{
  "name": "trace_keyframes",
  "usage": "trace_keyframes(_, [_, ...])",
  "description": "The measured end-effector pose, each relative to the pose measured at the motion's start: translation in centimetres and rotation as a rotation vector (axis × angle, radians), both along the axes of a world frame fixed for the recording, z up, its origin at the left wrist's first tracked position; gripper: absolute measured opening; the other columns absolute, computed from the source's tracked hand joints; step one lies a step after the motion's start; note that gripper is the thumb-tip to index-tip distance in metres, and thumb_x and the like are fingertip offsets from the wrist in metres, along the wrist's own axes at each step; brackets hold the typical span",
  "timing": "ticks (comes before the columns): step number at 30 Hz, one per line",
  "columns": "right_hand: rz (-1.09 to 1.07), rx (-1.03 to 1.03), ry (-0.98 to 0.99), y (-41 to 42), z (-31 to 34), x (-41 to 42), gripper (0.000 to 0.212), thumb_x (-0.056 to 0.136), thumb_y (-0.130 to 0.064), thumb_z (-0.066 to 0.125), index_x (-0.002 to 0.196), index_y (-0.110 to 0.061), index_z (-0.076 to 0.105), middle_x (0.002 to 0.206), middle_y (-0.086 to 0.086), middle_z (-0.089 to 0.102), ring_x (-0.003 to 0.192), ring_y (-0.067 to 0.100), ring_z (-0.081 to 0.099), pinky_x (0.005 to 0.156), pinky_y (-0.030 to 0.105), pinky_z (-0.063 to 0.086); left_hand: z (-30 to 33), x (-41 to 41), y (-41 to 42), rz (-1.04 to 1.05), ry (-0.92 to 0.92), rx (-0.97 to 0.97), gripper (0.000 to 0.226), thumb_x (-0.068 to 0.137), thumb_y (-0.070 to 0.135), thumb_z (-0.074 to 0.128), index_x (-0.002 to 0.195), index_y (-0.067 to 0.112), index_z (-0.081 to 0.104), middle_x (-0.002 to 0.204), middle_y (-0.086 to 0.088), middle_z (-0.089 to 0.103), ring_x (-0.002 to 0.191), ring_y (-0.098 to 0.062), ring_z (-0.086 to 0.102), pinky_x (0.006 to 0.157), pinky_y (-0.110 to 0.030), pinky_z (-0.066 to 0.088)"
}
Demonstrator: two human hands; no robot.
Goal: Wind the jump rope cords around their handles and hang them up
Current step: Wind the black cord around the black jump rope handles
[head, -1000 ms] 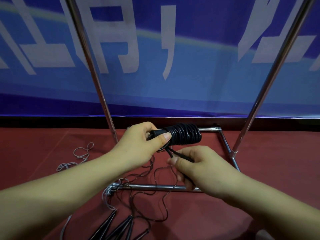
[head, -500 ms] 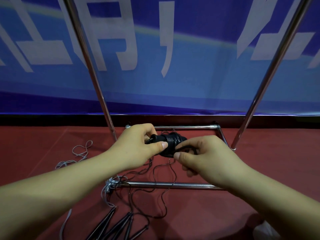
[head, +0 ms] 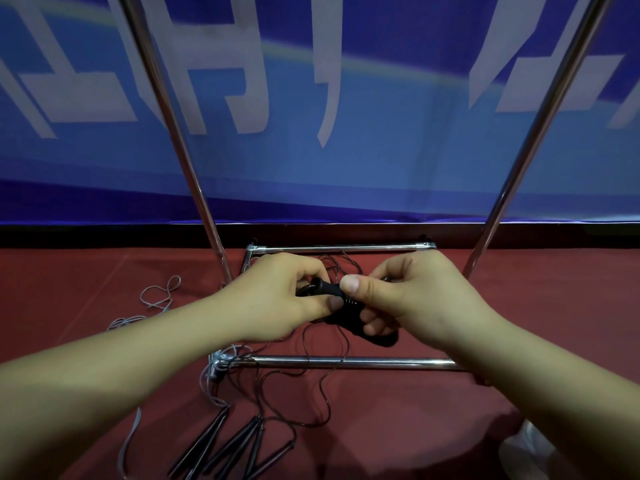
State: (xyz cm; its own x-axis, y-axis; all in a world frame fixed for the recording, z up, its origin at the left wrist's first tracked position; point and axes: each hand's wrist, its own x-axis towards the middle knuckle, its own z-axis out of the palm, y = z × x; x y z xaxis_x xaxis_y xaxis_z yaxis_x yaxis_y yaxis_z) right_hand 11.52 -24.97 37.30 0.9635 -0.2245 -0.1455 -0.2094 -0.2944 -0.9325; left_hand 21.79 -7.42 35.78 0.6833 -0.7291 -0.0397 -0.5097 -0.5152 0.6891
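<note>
Black cord bundle [head: 349, 308] sits above the rack's front floor bar [head: 346, 362], between my hands. Left hand [head: 287, 299] grips one handle end; right hand [head: 408, 299] pinches the wound coils. Risk: loose tail [head: 304, 344] dangling across that bar could snag; easing my thumb could let coils spring loose.

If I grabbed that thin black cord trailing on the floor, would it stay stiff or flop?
Probably flop: the loose black cord lies in wavy loops and drapes over the rack's front bar. It looks thin, so likely light and apt to tangle.
</note>
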Motion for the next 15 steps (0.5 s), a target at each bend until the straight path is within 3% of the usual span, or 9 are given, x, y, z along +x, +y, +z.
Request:
trace_keyframes(5, [-0.028, -0.135, -0.048, -0.31, 0.65, -0.03, 0.038, 0.078, -0.041, 0.079, 0.059, -0.014, 0.061, 0.05, 0.004, 0.065, 0.043, 0.016, 0.062, 0.046, 0.025, 0.048, 0.21, 0.0, -0.02, -0.066, 0.033, -0.013, 0.012, 0.09, 0.032, 0.073, 0.091, 0.021, 0.071, 0.072, -0.002, 0.067, 0.062, -0.007, 0.057, 0.064, -0.034, 0.047])
trace_keyframes(9, [0.065, -0.091, -0.041, -0.47, 0.44, 0.16, 0.027, 0.084, -0.032, 0.076, 0.075, -0.008, 0.066, 0.057, 0.005, 0.068, 0.05, 0.019, 0.066, 0.055, 0.031, 0.053, 0.02, 0.12, 0.21, -0.114, -0.034, 0.074, 0.011, 0.092, 0.036, 0.07, 0.097, 0.025, 0.072, 0.082, 0.004, 0.073, 0.078, -0.013, 0.068, 0.077, -0.043, 0.055])
trace_keyframes(11, [0.099, -0.075, -0.042, -0.48, 0.18, 0.15, 0.025, 0.086, -0.03, 0.073, 0.081, -0.006, 0.067, 0.06, 0.006, 0.07, 0.054, 0.021, 0.07, 0.058, 0.032, 0.057, 0.02, 0.11, 0.33, -0.153, -0.089, 0.134, 0.013, 0.093, 0.039, 0.067, 0.097, 0.027, 0.071, 0.083, 0.005, 0.072, 0.079, -0.014, 0.067, 0.076, -0.046, 0.054])
trace_keyframes(15, [0.086, -0.246, -0.026, -0.29, -0.08, 0.15, 0.031, 0.08, -0.04, 0.078, 0.071, -0.013, 0.065, 0.056, 0.004, 0.069, 0.049, 0.018, 0.068, 0.051, 0.029, 0.054, 0.15, -0.17, 0.44, -0.231, -0.069, 0.195, 0.012, 0.094, 0.042, 0.063, 0.098, 0.031, 0.068, 0.083, 0.007, 0.07, 0.078, -0.013, 0.067, 0.075, -0.047, 0.054])
